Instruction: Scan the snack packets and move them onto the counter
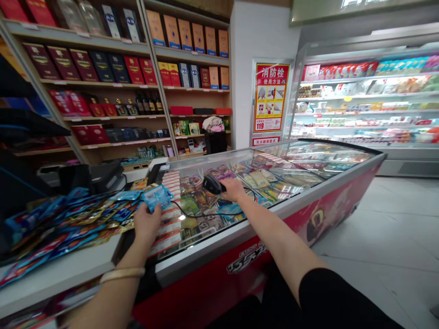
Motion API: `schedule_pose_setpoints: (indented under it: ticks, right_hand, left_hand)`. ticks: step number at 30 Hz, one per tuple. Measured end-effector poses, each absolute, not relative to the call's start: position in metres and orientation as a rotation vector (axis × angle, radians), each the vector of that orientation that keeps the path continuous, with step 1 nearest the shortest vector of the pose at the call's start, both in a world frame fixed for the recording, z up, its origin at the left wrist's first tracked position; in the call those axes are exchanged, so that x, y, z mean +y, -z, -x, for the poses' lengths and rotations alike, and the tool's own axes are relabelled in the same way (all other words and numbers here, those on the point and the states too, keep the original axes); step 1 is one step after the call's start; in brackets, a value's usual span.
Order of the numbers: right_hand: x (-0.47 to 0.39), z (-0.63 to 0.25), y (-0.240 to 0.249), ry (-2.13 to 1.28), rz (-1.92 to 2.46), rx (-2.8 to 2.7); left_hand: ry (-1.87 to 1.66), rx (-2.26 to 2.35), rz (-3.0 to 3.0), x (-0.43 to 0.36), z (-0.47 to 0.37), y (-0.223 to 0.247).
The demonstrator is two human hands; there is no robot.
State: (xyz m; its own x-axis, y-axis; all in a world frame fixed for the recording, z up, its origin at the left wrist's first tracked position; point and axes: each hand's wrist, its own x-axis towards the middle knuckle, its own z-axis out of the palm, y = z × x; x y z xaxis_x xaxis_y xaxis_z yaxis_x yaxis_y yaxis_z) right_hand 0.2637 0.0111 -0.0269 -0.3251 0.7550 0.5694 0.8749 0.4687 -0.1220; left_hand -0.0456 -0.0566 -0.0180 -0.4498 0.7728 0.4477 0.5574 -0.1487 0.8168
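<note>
My left hand (147,220) pinches a light blue snack packet (157,197) by its lower edge, above the near left end of the glass-topped freezer (219,230). In my right hand (234,189) is a black barcode scanner (213,184), its head pointing left toward the packet. The fingers close round the scanner's handle. From the scanner a black cable (206,214) loops across the glass. Beside my left hand, a spread-out heap of blue and gold snack packets (85,224) covers much of the white counter (78,269).
Ice cream packs (260,178) lie under the freezer glass. Dark checkout equipment (106,173) stands behind the packet heap. Shelves (113,84) of boxes and bottles line the back wall. A lit refrigerated display (363,100) is at the right, with tiled floor (387,228) before it.
</note>
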Motion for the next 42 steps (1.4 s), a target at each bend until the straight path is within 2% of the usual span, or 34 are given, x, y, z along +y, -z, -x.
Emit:
schedule_pose_setpoints:
  ticks: [8,11,17,23,42]
  right_hand:
    - [0.021,-0.262,0.020,0.314,1.316,-2.089]
    - [0.033,-0.259,0.011,0.242,1.293,-2.028]
    - [0.052,-0.243,-0.009,0.012,1.206,-1.974]
    - [0.050,-0.240,0.003,-0.149,0.968,-1.973]
    - [0.075,-0.215,-0.001,-0.083,1.069,-2.144]
  left_hand:
    - [-1.736,1.652,-1.266,-0.038,0.041,-0.009]
    - [-1.748,1.432,-1.172,-0.016,0.033,-0.012]
    - [-1.741,1.309,-1.107,0.029,0.023,0.001]
    - [-1.741,1.325,-1.110,0.044,0.016,0.022]
    - [-1.637,1.400,-1.151,0.059,0.014,0.024]
